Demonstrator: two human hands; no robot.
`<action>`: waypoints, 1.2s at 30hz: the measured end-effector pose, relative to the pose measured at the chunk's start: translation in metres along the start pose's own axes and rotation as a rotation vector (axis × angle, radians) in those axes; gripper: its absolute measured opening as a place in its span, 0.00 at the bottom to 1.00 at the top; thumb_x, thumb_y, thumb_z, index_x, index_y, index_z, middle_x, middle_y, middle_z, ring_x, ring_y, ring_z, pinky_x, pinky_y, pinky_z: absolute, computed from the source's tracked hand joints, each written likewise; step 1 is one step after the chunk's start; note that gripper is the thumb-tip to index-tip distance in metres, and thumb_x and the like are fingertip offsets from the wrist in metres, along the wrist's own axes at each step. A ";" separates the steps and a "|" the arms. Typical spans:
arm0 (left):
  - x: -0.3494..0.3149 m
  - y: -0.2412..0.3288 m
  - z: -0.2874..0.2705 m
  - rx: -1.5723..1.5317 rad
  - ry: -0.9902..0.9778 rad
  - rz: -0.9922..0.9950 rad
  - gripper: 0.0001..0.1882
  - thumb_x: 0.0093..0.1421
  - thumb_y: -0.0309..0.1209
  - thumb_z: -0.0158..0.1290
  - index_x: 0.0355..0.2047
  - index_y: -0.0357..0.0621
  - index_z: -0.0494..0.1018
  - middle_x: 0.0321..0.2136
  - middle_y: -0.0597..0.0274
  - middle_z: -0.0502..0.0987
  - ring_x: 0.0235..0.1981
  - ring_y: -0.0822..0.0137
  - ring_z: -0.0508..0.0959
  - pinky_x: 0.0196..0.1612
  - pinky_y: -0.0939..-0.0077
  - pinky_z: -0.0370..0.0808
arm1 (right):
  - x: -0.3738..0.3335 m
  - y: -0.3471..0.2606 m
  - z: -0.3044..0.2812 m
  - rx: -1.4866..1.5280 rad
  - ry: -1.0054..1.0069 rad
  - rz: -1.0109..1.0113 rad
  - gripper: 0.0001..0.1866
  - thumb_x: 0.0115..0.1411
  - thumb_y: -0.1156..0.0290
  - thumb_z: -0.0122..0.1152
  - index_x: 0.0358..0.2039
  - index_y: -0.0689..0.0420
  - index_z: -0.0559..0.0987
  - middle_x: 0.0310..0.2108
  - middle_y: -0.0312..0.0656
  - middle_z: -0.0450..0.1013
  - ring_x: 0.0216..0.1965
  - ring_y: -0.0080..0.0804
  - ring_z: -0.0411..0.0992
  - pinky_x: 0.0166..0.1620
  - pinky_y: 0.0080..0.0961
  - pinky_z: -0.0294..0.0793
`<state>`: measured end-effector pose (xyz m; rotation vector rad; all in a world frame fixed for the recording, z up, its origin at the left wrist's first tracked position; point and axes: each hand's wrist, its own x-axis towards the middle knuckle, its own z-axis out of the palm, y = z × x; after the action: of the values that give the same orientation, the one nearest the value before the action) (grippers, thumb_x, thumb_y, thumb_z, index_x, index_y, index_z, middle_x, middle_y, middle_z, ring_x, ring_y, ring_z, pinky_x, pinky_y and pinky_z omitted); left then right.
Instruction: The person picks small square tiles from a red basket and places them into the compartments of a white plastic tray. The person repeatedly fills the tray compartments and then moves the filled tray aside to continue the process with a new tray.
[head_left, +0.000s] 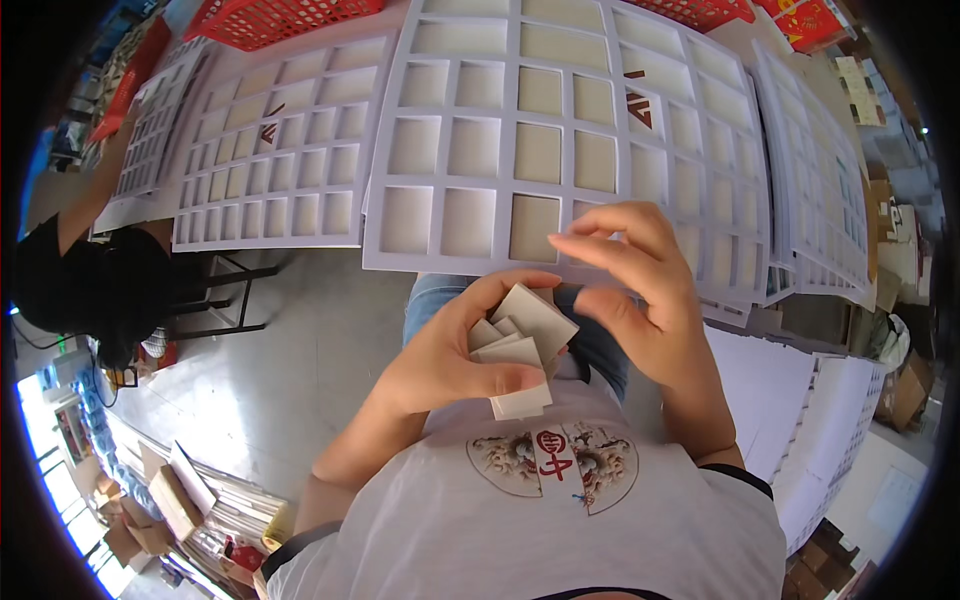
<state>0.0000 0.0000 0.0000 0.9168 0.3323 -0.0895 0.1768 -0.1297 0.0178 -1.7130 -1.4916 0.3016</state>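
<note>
In front of my body, my left hand point(455, 350) is closed around a loose stack of square, off-white tiles point(530, 325), its thumb pressing on the front ones. Just right of the stack, my right hand point(640, 285) hovers with fingers apart and nothing visible in them. Its index fingertip is near a beige-filled square recess in the bottom row of a large white display board point(400, 262). Some recesses of this board are filled with cream or beige squares; others look pale. A dark red logo marks the board right of its middle.
Similar gridded boards stand to the left point(270, 238) and right point(815, 180). Red plastic baskets point(285, 20) sit along the far edge. At far left, a person in black point(90, 280) works beside a dark metal stool point(235, 300). Cardboard boxes point(175, 500) lie at lower left.
</note>
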 end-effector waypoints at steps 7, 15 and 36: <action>0.013 0.000 0.015 0.172 0.009 -0.021 0.39 0.50 0.23 0.65 0.62 0.37 0.61 0.46 0.61 0.73 0.46 0.72 0.74 0.51 0.76 0.71 | 0.000 -0.006 -0.011 0.170 -0.086 0.033 0.10 0.49 0.79 0.68 0.32 0.59 0.78 0.38 0.37 0.72 0.36 0.33 0.69 0.38 0.29 0.70; 0.021 -0.007 0.017 0.036 -0.114 -0.150 0.38 0.51 0.22 0.65 0.62 0.41 0.62 0.45 0.61 0.74 0.47 0.69 0.77 0.51 0.73 0.73 | 0.009 0.036 -0.018 0.554 0.189 0.557 0.06 0.58 0.80 0.60 0.37 0.61 0.77 0.27 0.34 0.71 0.27 0.15 0.68 0.27 0.17 0.66; 0.026 -0.013 0.029 0.024 -0.088 0.069 0.44 0.50 0.22 0.65 0.64 0.44 0.53 0.51 0.51 0.71 0.49 0.56 0.79 0.52 0.63 0.75 | -0.025 -0.009 -0.035 0.355 -0.052 0.408 0.16 0.50 0.82 0.66 0.42 0.58 0.82 0.31 0.35 0.73 0.29 0.23 0.67 0.33 0.21 0.67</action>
<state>0.0288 -0.0289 -0.0019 0.9443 0.2182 -0.0705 0.1865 -0.1676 0.0377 -1.7099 -1.0345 0.7821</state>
